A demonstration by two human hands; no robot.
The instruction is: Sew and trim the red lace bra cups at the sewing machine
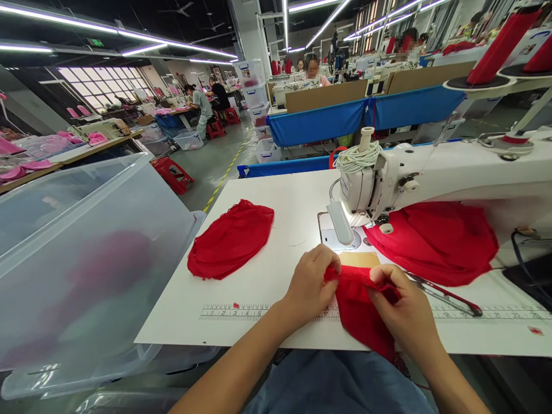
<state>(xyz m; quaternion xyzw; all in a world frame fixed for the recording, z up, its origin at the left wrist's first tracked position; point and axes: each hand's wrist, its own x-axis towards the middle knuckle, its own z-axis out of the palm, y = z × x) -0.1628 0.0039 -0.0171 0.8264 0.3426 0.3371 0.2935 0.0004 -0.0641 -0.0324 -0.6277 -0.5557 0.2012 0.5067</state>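
A piece of red fabric (360,305) is stretched between my two hands at the front of the sewing table, its lower end hanging past the edge. My left hand (311,284) pinches its upper left corner. On the right, my right hand (403,302) grips the upper edge between thumb and fingers. Just beyond the cloth is the needle area of a white sewing machine (435,172), with a small lamp (340,221) hanging beside it. Under the machine arm lies a pile of red fabric (435,238). Another red stack (233,238) rests on the left.
A printed ruler (233,312) runs along the table front. Metal thread snips or tweezers (448,296) lie right of my right hand. Translucent plastic bins (86,276) stand to the left. Red thread cones (500,49) rise at the upper right. Other people sit at machines further back.
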